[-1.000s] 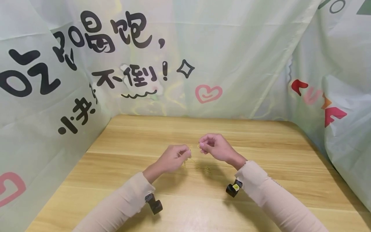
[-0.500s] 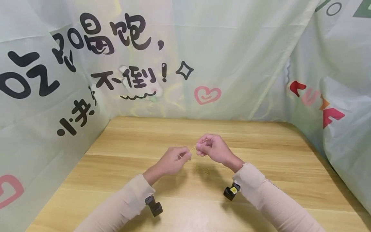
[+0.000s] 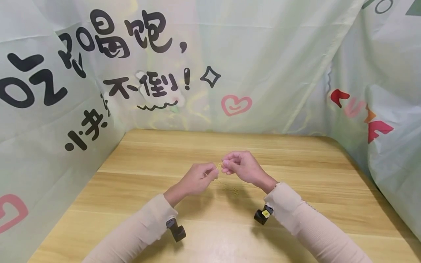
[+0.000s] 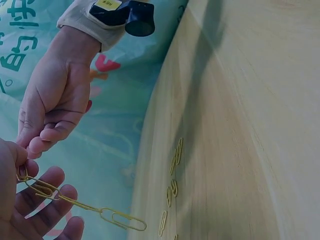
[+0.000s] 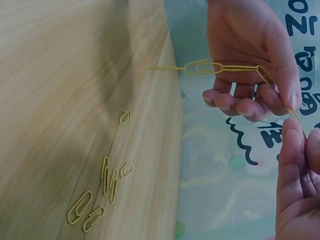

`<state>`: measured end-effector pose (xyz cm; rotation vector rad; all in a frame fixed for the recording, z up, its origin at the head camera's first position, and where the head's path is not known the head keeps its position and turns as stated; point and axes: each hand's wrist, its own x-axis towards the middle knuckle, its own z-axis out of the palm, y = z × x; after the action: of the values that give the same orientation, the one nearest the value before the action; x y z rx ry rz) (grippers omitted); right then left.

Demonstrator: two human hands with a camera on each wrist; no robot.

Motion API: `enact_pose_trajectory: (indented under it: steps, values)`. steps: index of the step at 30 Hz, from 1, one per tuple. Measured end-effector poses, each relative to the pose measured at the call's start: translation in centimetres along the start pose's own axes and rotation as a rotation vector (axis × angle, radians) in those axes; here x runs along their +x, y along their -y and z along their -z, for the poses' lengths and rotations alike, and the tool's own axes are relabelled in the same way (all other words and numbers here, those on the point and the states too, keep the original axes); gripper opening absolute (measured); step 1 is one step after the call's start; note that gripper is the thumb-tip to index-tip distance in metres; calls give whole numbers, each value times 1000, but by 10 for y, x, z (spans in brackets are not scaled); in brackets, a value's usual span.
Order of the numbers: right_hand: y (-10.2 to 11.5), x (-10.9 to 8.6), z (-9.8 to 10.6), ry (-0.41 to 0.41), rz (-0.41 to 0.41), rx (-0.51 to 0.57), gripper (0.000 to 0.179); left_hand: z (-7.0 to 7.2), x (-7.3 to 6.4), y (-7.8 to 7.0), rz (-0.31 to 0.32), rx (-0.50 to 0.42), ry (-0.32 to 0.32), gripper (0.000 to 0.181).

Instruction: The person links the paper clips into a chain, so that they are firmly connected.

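Above the wooden table my two hands nearly meet in the head view. The left hand (image 3: 198, 178) pinches the upper end of a chain of linked gold-yellow paper clips (image 5: 240, 68) between thumb and forefinger. Its other fingers are spread beneath the chain, which dangles free past them in the left wrist view. My right hand (image 3: 245, 166) stands just to the right, thumb and forefinger pinching a paper clip (image 5: 298, 119) whose far end reaches the left fingertips. Fingertips hide most of that clip, and I cannot tell whether it is hooked onto the chain.
Several loose paper clips (image 5: 80, 207) lie scattered on the wooden table (image 3: 158, 153) below the hands. A printed cloth (image 3: 279, 65) hangs behind and on both sides. A small black camera sits on each wrist, the right one (image 3: 262, 215) with a yellow label.
The right hand has moved slightly left, closing the gap to the left hand. The clip it pinches now meets the chain's upper end. The left hand has barely shifted.
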<state>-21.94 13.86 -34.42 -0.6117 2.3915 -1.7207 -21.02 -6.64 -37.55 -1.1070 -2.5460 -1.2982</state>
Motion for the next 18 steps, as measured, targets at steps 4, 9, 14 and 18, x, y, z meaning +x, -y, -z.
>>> enact_pose_trajectory:
  steps: [4,9,14,18]
  values:
    - [2,-1,-1,0,16,-24,19,0,1,-1,-17,10,-1,25]
    - [0,-1,-2,-12,57,-66,15,0,1,-1,-19,10,-2,26]
    - [1,-2,-5,-42,88,-83,10,-1,2,-1,-15,23,1,25]
    - [1,-2,-5,-60,103,-87,9,0,2,-2,-19,27,2,26]
